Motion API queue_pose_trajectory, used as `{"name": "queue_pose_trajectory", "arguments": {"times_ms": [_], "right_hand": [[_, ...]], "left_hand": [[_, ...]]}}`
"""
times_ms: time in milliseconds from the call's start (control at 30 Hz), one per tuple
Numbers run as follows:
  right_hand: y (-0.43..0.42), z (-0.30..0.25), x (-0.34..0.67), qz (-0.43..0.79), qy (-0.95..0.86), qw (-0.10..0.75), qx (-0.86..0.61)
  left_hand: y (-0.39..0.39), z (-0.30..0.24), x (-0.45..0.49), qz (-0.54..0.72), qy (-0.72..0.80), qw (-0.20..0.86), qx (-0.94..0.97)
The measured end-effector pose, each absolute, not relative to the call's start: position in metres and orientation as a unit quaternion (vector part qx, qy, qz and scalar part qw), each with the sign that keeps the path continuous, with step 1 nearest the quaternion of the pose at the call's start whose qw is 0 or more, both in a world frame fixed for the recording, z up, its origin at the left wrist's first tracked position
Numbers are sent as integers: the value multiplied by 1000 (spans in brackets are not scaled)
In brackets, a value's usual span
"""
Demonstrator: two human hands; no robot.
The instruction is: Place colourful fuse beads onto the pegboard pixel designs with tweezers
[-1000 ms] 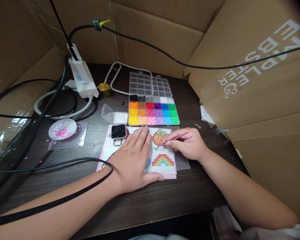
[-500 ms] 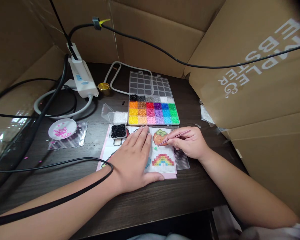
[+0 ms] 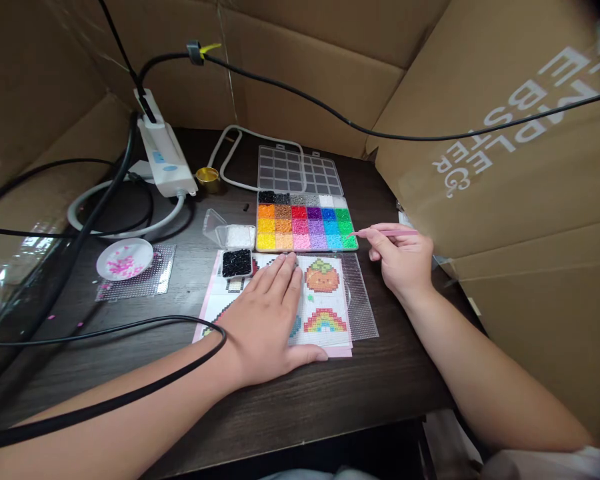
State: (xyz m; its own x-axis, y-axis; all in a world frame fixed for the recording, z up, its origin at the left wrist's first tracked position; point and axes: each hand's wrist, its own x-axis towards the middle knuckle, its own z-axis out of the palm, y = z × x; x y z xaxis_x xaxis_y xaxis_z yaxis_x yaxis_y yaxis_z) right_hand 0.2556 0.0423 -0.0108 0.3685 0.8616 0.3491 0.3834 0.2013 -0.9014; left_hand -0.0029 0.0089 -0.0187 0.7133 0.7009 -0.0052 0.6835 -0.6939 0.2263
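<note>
My left hand (image 3: 267,313) lies flat, fingers stretched out, on a printed pattern sheet (image 3: 325,300) with a persimmon-like figure and a rainbow. A clear pegboard (image 3: 363,300) shows past the sheet's right edge. Pink tweezers (image 3: 390,233) are pinched in my right hand (image 3: 403,257). Their tip is at the green beads (image 3: 349,241) in the front right compartment of the bead box (image 3: 307,223). Whether a bead sits between the tips is too small to tell. A small green cluster of beads (image 3: 311,299) rests on the sheet, below the persimmon figure.
Small boxes of black beads (image 3: 237,263) and white beads (image 3: 240,236) stand left of the bead box. A white dish (image 3: 125,259) of pink beads sits on another pegboard (image 3: 164,270). Behind are a power strip (image 3: 165,153) and a gold cup (image 3: 208,177). A black cable (image 3: 180,320) crosses my left forearm.
My right hand has moved up and right with the tweezers, from the green cluster on the sheet to the green compartment of the bead box. My left hand has stayed in place.
</note>
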Motion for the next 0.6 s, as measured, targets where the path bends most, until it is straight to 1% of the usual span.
{"name": "queue_pose_trajectory", "arguments": {"times_ms": [133, 333, 600], "right_hand": [[41, -11, 256, 214, -529, 565, -596], [36, -10, 250, 285, -561, 514, -583], [37, -10, 254, 254, -586, 486, -597]], "left_hand": [[9, -19, -2, 40, 377, 104, 919], [10, -19, -3, 45, 376, 100, 920], [10, -20, -2, 51, 373, 102, 921]]}}
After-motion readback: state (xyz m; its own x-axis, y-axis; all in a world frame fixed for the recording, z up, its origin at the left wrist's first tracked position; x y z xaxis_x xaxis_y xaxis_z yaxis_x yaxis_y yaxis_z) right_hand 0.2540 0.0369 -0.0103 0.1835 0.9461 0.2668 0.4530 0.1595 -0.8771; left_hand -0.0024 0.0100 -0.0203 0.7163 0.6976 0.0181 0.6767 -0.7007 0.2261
